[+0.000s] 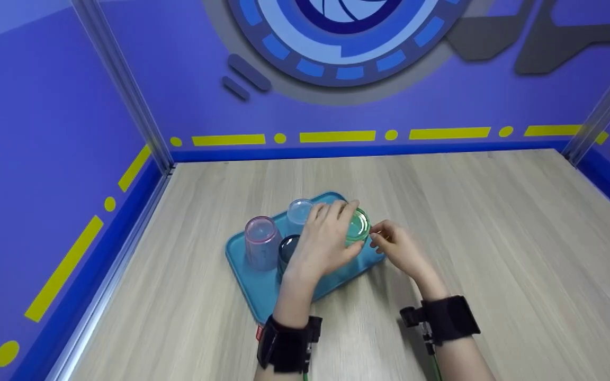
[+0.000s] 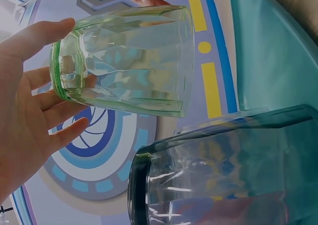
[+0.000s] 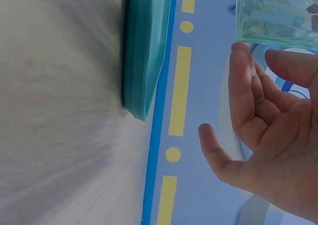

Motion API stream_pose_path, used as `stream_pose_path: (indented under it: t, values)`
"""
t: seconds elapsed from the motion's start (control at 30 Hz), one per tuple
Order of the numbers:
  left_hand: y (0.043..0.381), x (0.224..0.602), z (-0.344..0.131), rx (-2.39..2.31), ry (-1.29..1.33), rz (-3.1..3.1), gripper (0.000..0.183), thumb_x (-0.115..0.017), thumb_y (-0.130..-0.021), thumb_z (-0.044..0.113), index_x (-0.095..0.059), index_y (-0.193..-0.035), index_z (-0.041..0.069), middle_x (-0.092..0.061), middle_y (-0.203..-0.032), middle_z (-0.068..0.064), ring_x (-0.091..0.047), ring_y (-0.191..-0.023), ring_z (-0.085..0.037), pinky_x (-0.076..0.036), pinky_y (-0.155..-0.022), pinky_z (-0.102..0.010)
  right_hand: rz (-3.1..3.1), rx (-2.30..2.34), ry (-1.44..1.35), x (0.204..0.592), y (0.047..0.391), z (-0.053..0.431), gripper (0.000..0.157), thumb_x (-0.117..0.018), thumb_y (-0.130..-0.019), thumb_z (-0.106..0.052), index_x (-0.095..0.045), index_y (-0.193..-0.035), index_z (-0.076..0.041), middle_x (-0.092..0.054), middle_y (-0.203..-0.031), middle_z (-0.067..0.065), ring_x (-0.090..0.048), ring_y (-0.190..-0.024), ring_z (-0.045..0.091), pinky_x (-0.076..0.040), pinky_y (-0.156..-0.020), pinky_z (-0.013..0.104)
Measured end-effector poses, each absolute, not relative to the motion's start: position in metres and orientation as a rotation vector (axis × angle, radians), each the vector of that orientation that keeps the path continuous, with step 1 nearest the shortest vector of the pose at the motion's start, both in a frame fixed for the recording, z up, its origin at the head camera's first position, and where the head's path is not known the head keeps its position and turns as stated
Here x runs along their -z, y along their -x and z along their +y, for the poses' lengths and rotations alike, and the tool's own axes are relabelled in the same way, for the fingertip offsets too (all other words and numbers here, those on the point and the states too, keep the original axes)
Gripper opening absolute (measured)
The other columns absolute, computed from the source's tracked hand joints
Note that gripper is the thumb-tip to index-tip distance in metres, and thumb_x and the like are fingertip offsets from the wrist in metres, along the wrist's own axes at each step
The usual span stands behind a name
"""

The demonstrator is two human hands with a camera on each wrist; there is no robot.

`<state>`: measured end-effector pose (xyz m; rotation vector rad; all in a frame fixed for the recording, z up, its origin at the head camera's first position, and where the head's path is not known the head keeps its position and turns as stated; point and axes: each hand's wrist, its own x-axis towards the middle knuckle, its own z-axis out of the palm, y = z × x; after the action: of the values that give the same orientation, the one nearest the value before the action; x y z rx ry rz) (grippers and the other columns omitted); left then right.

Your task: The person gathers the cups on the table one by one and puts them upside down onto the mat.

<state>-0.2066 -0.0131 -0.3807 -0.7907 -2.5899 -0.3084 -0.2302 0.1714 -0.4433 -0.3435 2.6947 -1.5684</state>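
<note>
My left hand [image 1: 322,244] grips an upside-down, clear green glass [image 1: 359,226] at its thick base, thumb on one side and fingers on the other. In the left wrist view the glass [image 2: 126,61] hangs above the teal tray [image 1: 252,288], its mouth facing down. Close by the glass's right side is my right hand [image 1: 401,250], fingers loosely bent and holding nothing. In the right wrist view, a fingertip [image 3: 240,48] is right at the glass's edge; whether it touches I cannot tell. Below my left hand stands a dark glass [image 2: 213,180], partly hidden in the head view.
A pinkish clear cup [image 1: 262,246] stands upside down at the tray's left. Behind, a pale blue clear cup [image 1: 299,211] is partly covered by my left hand. The tray lies on a wood-patterned table [image 1: 495,238], with blue panels [image 1: 337,116] at the back and sides.
</note>
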Motion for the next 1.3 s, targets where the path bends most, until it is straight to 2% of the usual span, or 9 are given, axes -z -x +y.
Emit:
stream_pose_path:
  t: [0.57,0.9,1.3]
  values:
    - [0.2062,0.3829,-0.0125,0.302,0.780,-2.612,0.063,-0.061,-0.082,0.043,-0.043,-0.133,0.011,-0.053,-0.120,-0.005,-0.052,-0.112,-0.020,-0.035,-0.101,-0.037,2.688,1.611,0.377,0.4451,0.2293,0.1726,0.018,-0.045,-0.093,-0.004,-0.055,-0.104,0.007,-0.059,-0.082,0.016,-0.058,-0.077,0.037,-0.051,-0.070,0.045]
    - [0.2076,0.3842,-0.0128,0.309,0.787,-2.617,0.062,-0.060,-0.083,0.043,-0.043,-0.133,0.011,-0.053,-0.120,-0.005,-0.053,-0.112,-0.020,-0.035,-0.102,-0.039,2.694,1.611,0.351,0.4439,0.2287,0.1722,0.020,-0.047,-0.094,-0.006,-0.054,-0.106,0.008,-0.059,-0.083,0.018,-0.058,-0.074,0.026,-0.052,-0.069,0.041]
    - [0.2086,0.3852,-0.0128,0.287,0.778,-2.646,0.062,-0.061,-0.082,0.043,-0.045,-0.133,0.012,-0.054,-0.119,-0.004,-0.054,-0.110,-0.019,-0.034,-0.103,-0.039,2.709,1.574,0.315,0.4487,0.2304,0.1736,0.017,-0.045,-0.092,-0.004,-0.055,-0.103,0.006,-0.059,-0.083,0.015,-0.060,-0.079,0.036,-0.052,-0.071,0.043]
